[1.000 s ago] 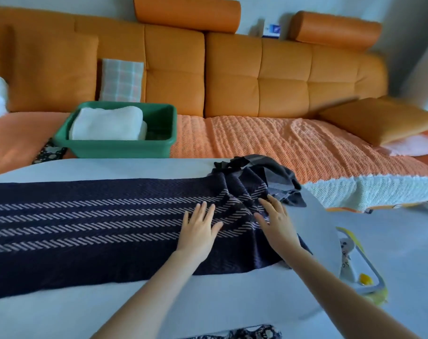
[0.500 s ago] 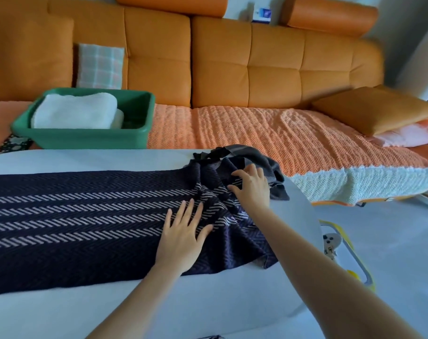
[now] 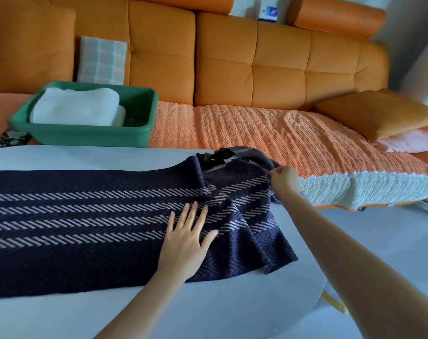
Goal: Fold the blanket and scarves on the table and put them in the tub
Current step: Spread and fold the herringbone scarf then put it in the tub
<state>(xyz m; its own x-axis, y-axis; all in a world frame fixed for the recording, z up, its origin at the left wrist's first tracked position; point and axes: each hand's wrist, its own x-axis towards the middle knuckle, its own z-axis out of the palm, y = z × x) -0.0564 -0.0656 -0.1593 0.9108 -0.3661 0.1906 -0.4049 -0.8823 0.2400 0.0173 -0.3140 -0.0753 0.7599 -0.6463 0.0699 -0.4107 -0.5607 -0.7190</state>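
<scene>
A long dark navy scarf [image 3: 85, 216] with pale herringbone stripes lies spread across the white table [image 3: 208, 311], its right end rumpled. My left hand [image 3: 187, 238] presses flat on it with fingers straight. My right hand [image 3: 282, 178] pinches the far right corner of the navy scarf. A crumpled grey scarf [image 3: 242, 156] lies just behind that corner at the table's far edge. The green tub [image 3: 134, 135] sits on the sofa beyond the table and holds a folded white blanket [image 3: 76, 106].
An orange sofa [image 3: 257, 69] with a quilted orange cover [image 3: 269, 133] runs behind the table. A plaid cushion [image 3: 101, 61] stands behind the tub. An orange pillow [image 3: 379, 116] lies at the right. Grey floor is to the right of the table.
My right hand moved from the scarf's rumpled middle out to its far right corner and closed on it. My left hand stayed flat on the scarf. The view shifted left and down.
</scene>
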